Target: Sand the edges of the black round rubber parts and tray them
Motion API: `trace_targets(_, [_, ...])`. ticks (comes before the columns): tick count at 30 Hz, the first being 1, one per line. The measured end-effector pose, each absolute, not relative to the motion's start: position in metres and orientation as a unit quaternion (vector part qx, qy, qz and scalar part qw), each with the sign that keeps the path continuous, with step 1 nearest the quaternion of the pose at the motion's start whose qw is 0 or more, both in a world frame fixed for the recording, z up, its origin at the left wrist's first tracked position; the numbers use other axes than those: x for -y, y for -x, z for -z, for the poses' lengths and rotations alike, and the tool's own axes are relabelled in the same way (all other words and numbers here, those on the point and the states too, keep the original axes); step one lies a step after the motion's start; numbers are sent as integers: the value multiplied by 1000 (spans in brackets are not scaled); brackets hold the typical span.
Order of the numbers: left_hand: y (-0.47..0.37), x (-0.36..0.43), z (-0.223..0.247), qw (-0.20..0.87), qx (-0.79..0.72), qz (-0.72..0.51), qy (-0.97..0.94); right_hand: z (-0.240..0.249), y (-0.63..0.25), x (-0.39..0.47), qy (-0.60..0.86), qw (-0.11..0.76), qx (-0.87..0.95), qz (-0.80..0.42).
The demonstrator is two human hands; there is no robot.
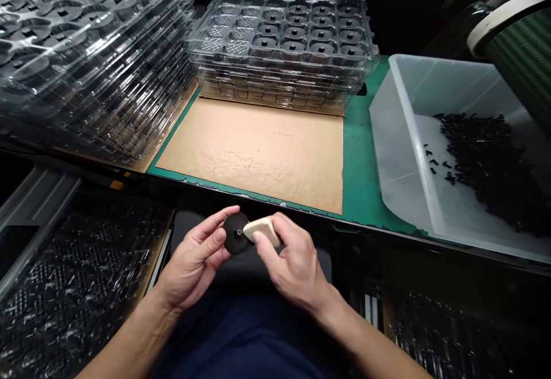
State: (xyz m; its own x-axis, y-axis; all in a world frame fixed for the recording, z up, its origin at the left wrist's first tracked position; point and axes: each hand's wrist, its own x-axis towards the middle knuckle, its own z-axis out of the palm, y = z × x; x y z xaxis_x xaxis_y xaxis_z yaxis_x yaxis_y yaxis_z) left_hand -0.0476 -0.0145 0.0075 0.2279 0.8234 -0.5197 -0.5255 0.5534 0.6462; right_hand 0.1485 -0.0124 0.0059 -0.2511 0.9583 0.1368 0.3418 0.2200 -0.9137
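Note:
Between the thumb and fingers of my left hand (198, 252) is a round black disc (233, 242) with a small hub at its centre. My right hand (295, 258) pinches a pale, cream-coloured flat block (262, 229). One corner of the block reaches the disc close to its hub; whether it touches cannot be made out. Both hands are over my lap, just in front of the table's edge.
A cardboard sheet (267, 149) lies on the green table (359, 155). Behind it is a stack of clear trays (275, 80) partly filled with black discs. More stacked trays (129, 80) rise at left. A translucent bin (400, 138) at right holds small black parts (486, 155).

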Motion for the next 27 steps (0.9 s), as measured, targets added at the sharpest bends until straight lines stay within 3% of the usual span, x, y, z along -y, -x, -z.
trace_targets(3, [49,13,-12,731,-469,-454,-199,-1,-145,15,494,341,613,-514])
trace_targets(7, [57,14,-9,788,-459,-352,-212,-1,-147,16,469,383,692,-393])
trace_targets(13, [55,22,6,872,-391,-248,-158,-8,-156,11,320,357,821,-309])
trace_targets(17, [47,20,5,837,-397,-358,-119,-6,-153,9,405,383,776,-294])
trace_targets(19, [45,16,2,782,-425,-435,-135,-2,-149,10,493,376,678,-394])
trace_targets(22, [45,13,-3,735,-450,-475,-176,2,-144,13,499,317,578,-562])
trace_targets(24, [49,13,-4,730,-462,-469,-184,2,-143,13,500,330,593,-538])
trace_targets(27, [55,16,0,758,-473,-415,-171,0,-145,12,500,370,673,-400])
